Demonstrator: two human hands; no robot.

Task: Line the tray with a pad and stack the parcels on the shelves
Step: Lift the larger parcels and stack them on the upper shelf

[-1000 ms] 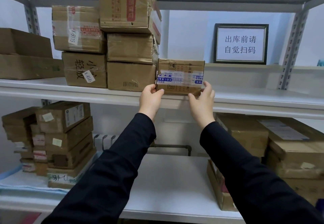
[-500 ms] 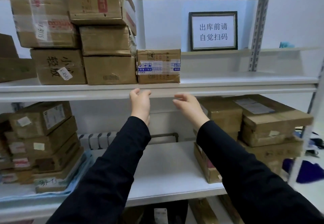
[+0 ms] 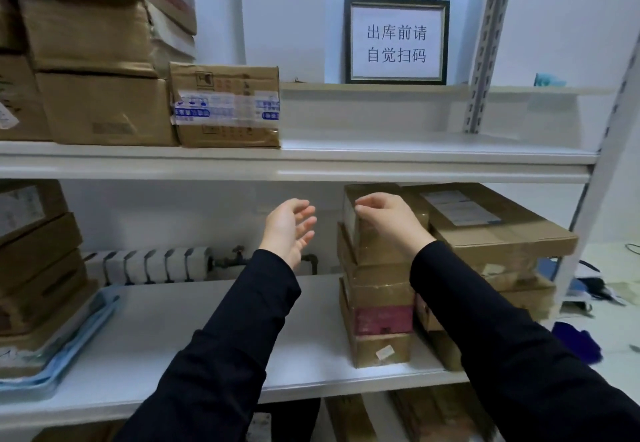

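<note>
A cardboard parcel with blue-printed tape (image 3: 227,106) stands on the upper shelf (image 3: 415,157), pressed against a stack of larger parcels (image 3: 100,71) on its left. Below that shelf, my left hand (image 3: 289,228) hovers with relaxed fingers and holds nothing. My right hand (image 3: 388,222) is loosely curled in front of the top parcel of a stack (image 3: 377,303) on the lower shelf; it holds nothing. A tray lined with a blue pad (image 3: 69,351) at the lower left carries more parcels (image 3: 38,254).
A framed sign (image 3: 396,41) leans on a ledge behind the upper shelf. A metal upright (image 3: 485,50) bounds the bay on the right. More parcels (image 3: 498,230) fill the lower shelf's right end. A radiator and pipe (image 3: 156,265) run behind the lower shelf (image 3: 225,334).
Both hands let go of the taped parcel, now left on the upper shelf, and dropped below the shelf edge. The view swung to the right.
</note>
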